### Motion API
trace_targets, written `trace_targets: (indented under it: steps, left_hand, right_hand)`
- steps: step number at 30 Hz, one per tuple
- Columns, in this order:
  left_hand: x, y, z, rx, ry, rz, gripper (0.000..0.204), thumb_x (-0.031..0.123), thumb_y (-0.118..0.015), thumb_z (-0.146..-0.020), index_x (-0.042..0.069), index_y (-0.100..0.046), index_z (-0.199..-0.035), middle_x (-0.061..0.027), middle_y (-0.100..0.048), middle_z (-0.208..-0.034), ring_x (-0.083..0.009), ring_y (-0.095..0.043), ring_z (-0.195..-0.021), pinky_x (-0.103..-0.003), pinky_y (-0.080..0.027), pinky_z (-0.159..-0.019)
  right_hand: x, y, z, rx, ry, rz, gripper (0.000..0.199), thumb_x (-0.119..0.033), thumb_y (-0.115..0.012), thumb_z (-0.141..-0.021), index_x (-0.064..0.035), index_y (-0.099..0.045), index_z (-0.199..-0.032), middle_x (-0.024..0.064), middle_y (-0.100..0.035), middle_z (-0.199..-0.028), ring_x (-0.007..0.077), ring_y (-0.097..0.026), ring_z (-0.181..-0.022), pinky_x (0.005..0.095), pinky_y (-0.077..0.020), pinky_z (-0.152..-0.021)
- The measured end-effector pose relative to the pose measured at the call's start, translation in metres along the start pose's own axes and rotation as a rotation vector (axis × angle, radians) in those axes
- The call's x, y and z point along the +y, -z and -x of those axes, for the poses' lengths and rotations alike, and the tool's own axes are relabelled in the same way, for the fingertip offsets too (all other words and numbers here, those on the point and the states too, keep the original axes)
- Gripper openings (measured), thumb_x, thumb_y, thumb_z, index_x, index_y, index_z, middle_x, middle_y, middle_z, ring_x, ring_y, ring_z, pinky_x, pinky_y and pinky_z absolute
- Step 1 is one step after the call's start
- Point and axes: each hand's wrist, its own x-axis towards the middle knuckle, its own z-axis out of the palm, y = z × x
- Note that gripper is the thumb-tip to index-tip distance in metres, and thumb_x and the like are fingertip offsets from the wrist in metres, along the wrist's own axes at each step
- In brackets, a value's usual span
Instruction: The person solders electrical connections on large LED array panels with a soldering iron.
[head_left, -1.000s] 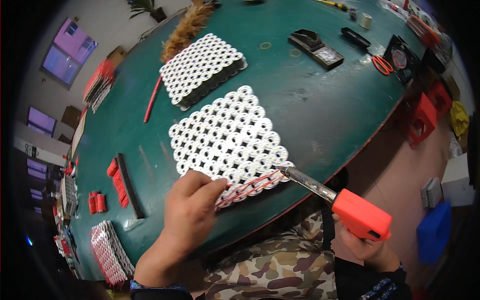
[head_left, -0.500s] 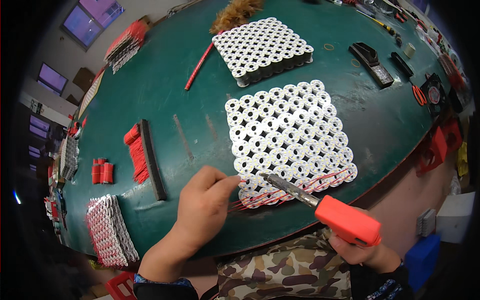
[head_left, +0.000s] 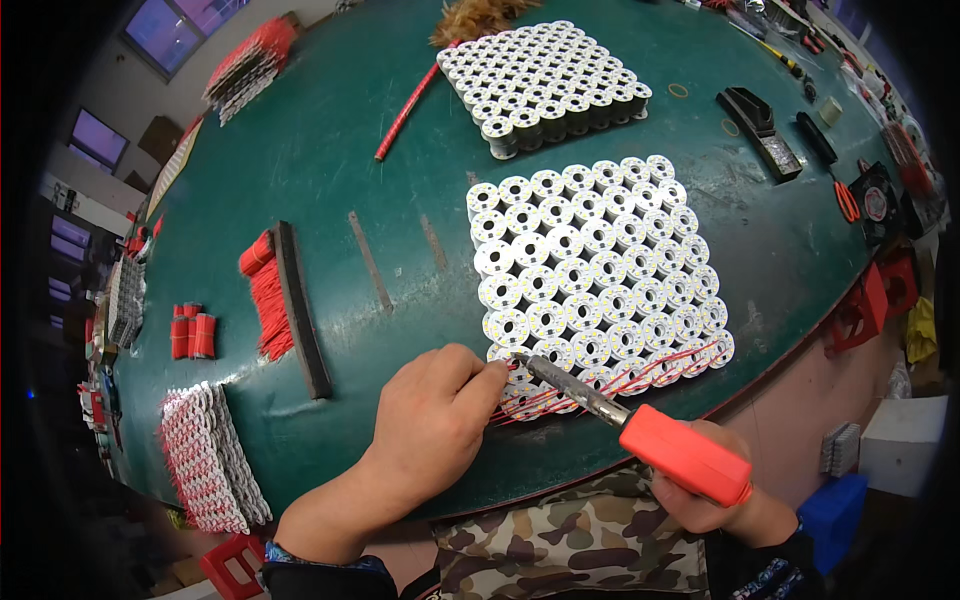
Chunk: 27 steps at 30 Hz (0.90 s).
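The person's left hand [head_left: 430,425] is at the near left corner of a flat sheet of white ring-shaped discs [head_left: 600,262], with thumb and forefinger pinched together on the end of a red wire [head_left: 514,365]. The right hand [head_left: 705,490] has its fingers wrapped around the orange-red grip of a soldering iron [head_left: 685,455], whose metal barrel slants up and leftward across the near edge of the sheet. Its tip is just beside the left fingertips; whether it actually touches the disc there is hard to tell at this size.

The sheet lies flat on the green worktop [head_left: 390,430], directly in front of the person. Several long red strands [head_left: 650,372] run along its near rows, from the right corner toward the left hand.

Behind the sheet, and apart from it, stands a thick stack of similar discs [head_left: 545,75], with a brown feather duster [head_left: 485,15] at its far left. To the left lie a fanned bundle of red wires [head_left: 270,310] alongside a dark bar [head_left: 303,320], some short red bundles [head_left: 193,333] and, nearer the person, a pile of disc sheets threaded with red [head_left: 205,460]. On the far right are a black holder [head_left: 762,130] and orange-handled scissors [head_left: 847,202]. Camouflage cloth [head_left: 570,545] covers the person's lap.
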Motion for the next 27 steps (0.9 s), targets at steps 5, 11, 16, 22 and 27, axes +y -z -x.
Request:
trace_targets:
  steps: [5,11,16,22,27]
  left_hand:
    - [0.0,0.0,-0.001,-0.006,0.004,0.0,0.03,-0.004,-0.068,-0.071,0.004,-0.07,-0.099,-0.007,-0.058,-0.079,-0.0263,-0.059,-0.068,-0.038,-0.047,-0.057]
    - [0.002,0.001,-0.001,-0.012,0.006,-0.006,0.03,-0.004,-0.068,-0.071,0.004,-0.07,-0.099,-0.0073,-0.058,-0.079,-0.0268,-0.059,-0.067,-0.039,-0.047,-0.057]
    - [0.002,0.0,-0.002,-0.019,0.005,-0.013,0.029,-0.004,-0.069,-0.071,0.004,-0.07,-0.099,-0.0072,-0.058,-0.08,-0.0268,-0.059,-0.068,-0.039,-0.047,-0.057]
    - [0.0,0.001,0.0,-0.005,0.005,-0.007,0.027,-0.003,-0.068,-0.072,0.004,-0.07,-0.098,-0.0068,-0.059,-0.08,-0.0267,-0.059,-0.068,-0.039,-0.047,-0.058]
    - [0.0,0.001,0.0,-0.036,-0.006,-0.043,0.02,0.006,-0.069,-0.077,0.004,-0.068,-0.097,-0.0069,-0.055,-0.082,-0.0256,-0.06,-0.072,-0.039,-0.049,-0.062]
  right_hand:
    - [0.001,-0.001,-0.002,0.013,0.023,-0.003,0.059,-0.004,-0.081,-0.071,0.0073,-0.057,-0.124,0.0145,-0.071,-0.087,0.0279,-0.069,-0.066,0.0336,-0.0542,-0.057]
    - [0.003,-0.001,0.0,0.005,0.032,-0.016,0.061,-0.005,-0.08,-0.07,0.0063,-0.057,-0.126,0.014,-0.07,-0.084,0.0268,-0.067,-0.061,0.0332,-0.0516,-0.054]
    - [0.009,-0.003,0.005,-0.003,0.065,0.001,0.06,-0.01,-0.08,-0.073,0.0048,-0.057,-0.127,0.0132,-0.07,-0.084,0.0265,-0.065,-0.06,0.0338,-0.0509,-0.053]
    - [0.007,-0.001,0.006,-0.03,0.077,-0.012,0.062,-0.011,-0.08,-0.074,0.0052,-0.055,-0.128,0.0138,-0.071,-0.087,0.0268,-0.066,-0.062,0.0345,-0.0514,-0.054]
    - [-0.006,-0.004,0.006,0.127,-0.053,0.058,0.019,0.001,-0.066,-0.073,-0.003,-0.069,-0.092,0.0119,-0.066,-0.082,0.0311,-0.065,-0.069,0.0382,-0.0543,-0.063]
